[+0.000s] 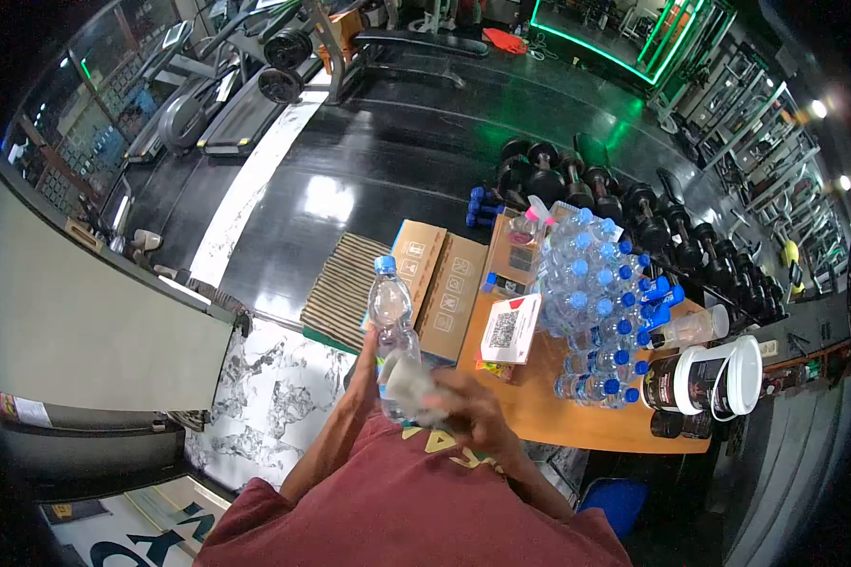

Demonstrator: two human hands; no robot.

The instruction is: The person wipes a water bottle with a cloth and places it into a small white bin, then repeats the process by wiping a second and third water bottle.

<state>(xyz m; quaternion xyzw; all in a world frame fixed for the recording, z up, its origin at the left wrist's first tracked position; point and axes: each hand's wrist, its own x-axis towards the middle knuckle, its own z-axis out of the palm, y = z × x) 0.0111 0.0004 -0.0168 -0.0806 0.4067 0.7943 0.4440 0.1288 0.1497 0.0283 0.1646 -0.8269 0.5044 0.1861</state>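
Observation:
A clear plastic water bottle [390, 307] with a blue cap stands upright in front of my chest. My left hand [368, 354] is wrapped round its left side, and the bottle hides part of the fingers. In my right hand [475, 412] is a pale grey cloth [410, 386], pressed against or just in front of the bottle's lower half. Both the cloth and the right hand are smeared by motion. To the right, several blue-capped water bottles [596, 283] stand in close rows on an orange-brown table [539, 416].
A QR-code card [509, 329] stands on the table near a pink-topped spray bottle [525, 225]. White tubs [728, 376] sit at its right end. Beyond lie an open cardboard box [449, 293], a ribbed mat [350, 283], dumbbells [577, 180] and a treadmill [246, 118].

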